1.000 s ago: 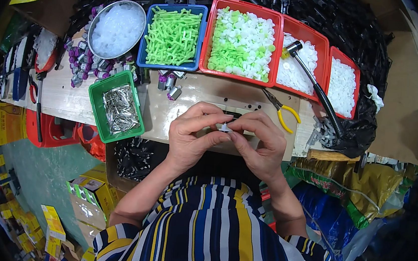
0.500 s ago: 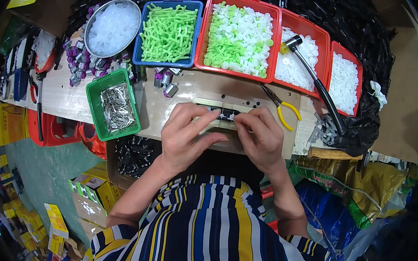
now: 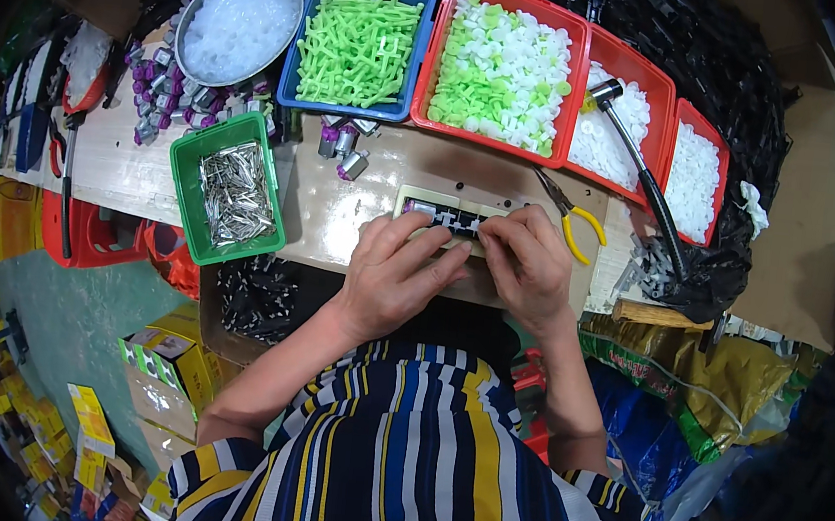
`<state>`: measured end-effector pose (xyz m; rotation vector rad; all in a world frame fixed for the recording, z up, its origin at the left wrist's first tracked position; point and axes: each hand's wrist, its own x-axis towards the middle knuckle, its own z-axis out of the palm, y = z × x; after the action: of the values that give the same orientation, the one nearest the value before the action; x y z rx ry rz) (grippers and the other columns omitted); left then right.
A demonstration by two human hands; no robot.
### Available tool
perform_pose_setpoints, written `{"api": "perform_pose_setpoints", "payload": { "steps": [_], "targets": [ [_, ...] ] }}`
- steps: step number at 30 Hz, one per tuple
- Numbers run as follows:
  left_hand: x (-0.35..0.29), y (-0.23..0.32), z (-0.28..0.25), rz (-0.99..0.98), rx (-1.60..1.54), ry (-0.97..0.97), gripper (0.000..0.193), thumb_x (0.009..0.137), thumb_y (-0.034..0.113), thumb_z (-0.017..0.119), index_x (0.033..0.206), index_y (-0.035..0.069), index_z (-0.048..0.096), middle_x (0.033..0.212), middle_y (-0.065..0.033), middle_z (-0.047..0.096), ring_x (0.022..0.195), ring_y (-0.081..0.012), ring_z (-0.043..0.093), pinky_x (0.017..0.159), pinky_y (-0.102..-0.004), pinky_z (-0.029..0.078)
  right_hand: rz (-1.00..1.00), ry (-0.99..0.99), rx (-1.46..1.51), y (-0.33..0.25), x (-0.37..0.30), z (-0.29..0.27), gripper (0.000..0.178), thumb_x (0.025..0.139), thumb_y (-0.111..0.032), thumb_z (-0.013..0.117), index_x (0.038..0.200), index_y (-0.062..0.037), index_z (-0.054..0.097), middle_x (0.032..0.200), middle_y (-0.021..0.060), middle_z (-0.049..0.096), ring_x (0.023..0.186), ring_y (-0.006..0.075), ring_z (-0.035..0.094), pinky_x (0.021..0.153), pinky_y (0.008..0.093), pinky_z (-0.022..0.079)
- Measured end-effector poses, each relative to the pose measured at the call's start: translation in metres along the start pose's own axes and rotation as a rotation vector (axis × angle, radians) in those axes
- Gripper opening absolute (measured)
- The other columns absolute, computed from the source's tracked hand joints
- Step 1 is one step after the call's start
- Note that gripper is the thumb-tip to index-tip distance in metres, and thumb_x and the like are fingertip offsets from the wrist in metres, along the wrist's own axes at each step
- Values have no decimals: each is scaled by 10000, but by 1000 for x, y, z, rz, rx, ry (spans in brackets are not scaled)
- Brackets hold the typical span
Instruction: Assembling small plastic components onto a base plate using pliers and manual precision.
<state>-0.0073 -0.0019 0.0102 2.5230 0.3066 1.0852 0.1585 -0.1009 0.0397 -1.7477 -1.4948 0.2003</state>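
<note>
The left hand (image 3: 390,283) and right hand (image 3: 534,277) bent their fingers, grip unclear, at a black casing (image 3: 464,224) partly filled but uncovered.

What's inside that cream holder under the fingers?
Inside the cream holder sits a black piece with small white parts. The left hand and right hand hide some; that part can't be seen.

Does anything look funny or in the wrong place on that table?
Yes: the hammer lies across a red tray of white pieces, an odd spot for a tool. A few tiny black bits also lie loose on the table, outside any tray.
</note>
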Motion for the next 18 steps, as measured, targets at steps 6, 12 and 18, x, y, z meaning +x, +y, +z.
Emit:
{"api": "perform_pose_setpoints", "payload": {
  "steps": [6, 12, 18],
  "targets": [
    [0, 0, 5, -3, 32, 3, 356, 750, 200, 785, 1081, 99, 703, 1066, -43, 626, 1017, -249, 570, 737, -361, 435, -41, -18, -58, -3, 3, -2, 182, 747, 39, 734, 910, -20, 679, 799, 88, 586, 698, 241, 588, 614, 334, 438],
    [0, 1, 10, 0, 60, 4, 343, 752, 197, 783, 1072, 103, 703, 1077, -40, 624, 1013, -242, 571, 732, -350, 434, -105, -23, -92, 3, 5, -4, 186, 738, 19, 732, 910, -24, 679, 799, 82, 588, 703, 242, 589, 633, 345, 438],
    [-2, 1, 10, 8, 61, 10, 342, 752, 196, 784, 1070, 96, 703, 1075, -40, 624, 1009, -235, 572, 729, -343, 434, -90, -55, -74, 5, 4, -4, 178, 746, 4, 728, 914, -32, 682, 798, 71, 587, 707, 232, 591, 641, 336, 422]
  ]
}}
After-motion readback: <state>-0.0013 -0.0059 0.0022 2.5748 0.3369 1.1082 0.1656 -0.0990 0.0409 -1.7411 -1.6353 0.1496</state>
